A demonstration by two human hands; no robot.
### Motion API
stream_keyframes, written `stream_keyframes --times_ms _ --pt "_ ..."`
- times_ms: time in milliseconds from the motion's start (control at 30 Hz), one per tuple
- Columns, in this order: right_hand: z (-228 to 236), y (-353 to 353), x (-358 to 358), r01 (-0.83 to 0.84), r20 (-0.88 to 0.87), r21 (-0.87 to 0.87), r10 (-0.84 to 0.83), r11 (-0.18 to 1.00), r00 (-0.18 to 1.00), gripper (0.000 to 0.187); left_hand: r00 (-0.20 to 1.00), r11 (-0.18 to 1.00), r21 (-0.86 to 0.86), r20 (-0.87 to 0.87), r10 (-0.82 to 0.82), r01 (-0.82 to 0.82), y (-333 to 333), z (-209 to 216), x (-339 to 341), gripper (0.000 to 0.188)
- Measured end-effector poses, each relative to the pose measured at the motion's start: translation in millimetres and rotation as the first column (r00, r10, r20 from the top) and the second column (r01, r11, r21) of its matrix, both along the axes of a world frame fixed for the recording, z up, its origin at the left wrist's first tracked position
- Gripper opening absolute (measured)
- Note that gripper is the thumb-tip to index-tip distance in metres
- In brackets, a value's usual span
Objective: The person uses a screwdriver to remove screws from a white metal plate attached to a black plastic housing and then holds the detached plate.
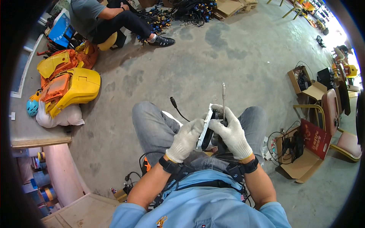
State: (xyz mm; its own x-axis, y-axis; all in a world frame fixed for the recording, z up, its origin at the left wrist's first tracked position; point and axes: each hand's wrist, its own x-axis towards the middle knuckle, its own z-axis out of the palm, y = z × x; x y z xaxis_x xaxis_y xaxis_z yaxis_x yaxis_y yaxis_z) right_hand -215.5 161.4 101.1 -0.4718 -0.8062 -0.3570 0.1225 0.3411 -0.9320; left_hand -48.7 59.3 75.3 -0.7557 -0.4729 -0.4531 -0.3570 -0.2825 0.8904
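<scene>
My left hand (186, 139), in a white knit glove, is closed on the near side of a thin device with a white face and a dark body (204, 131). The device is tilted on edge above my lap, and its exact kind does not show. My right hand (232, 136), gloved too, steadies its other side and also grips a screwdriver (224, 97). The metal shaft points away from me; its handle is mostly hidden by the fingers. A black cable with a round plug (173, 102) sticks out to the left of my left hand.
A seated person (110, 19) is at the far left, beside tangled cables (190, 11). Yellow and orange plastic shells (78, 87) are piled at left. On the right stand an open carton (300, 163) with black items and a chair (330, 108). A wooden tabletop (81, 211) lies near left.
</scene>
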Motion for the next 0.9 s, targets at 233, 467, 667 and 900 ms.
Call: stream_keyframes --times_ms 233,467,667,900 --pt "-6 6 -7 0.046 0.181 0.018 -0.049 0.999 0.982 0.051 0.984 0.92 0.384 -0.123 0.132 -0.076 -8 -22 5 0.071" --pt "-10 11 -13 0.041 -0.056 0.145 -0.033 0.989 0.998 0.046 0.948 0.83 0.535 -0.154 0.279 -0.157 -3 -24 7 0.065" --pt "-19 16 -19 0.037 -0.096 0.17 -0.021 0.985 0.995 0.044 0.947 0.859 0.503 -0.221 0.234 -0.095 -13 -29 12 0.058" --pt "-32 22 -29 0.144 -0.094 0.043 -0.139 0.989 0.986 0.044 0.914 0.713 0.692 -0.21 0.349 -0.113 -14 -28 18 0.055"
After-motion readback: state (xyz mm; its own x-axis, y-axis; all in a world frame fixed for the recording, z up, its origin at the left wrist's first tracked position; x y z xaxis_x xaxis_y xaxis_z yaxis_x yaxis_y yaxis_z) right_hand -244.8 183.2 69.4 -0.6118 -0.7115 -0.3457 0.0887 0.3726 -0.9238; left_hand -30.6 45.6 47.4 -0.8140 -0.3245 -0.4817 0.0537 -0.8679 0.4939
